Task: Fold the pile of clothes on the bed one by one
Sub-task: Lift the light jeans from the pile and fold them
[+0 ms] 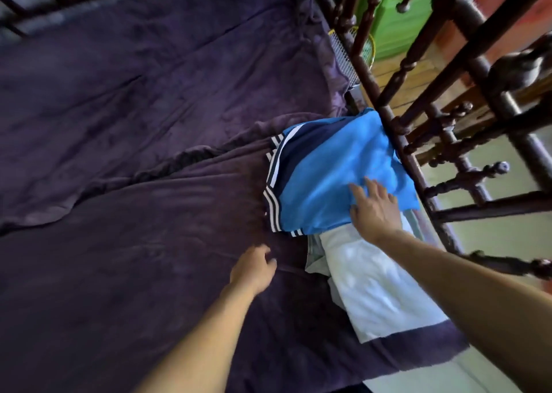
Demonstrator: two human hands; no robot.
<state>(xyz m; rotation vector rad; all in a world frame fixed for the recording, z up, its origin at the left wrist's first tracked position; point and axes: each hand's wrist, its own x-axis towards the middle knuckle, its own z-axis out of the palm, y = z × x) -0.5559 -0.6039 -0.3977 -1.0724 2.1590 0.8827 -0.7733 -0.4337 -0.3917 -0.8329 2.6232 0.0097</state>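
Observation:
A folded blue garment [325, 165] with navy panels and white stripes lies near the bed's right edge. My right hand [377, 210] rests flat on its near corner, fingers spread and straight. Under and in front of it lies a folded white garment [373, 288], with a grey-green piece [313, 261] peeking out at its left side. My left hand [254, 270] hovers just above the purple bedsheet [134, 123] to the left of the stack, fingers loosely curled and holding nothing.
A dark turned-wood bed rail [418, 165] runs along the right edge, right beside the blue garment. Beyond it are a wooden floor and a green cabinet [397, 16]. A rumpled fold crosses the sheet's middle.

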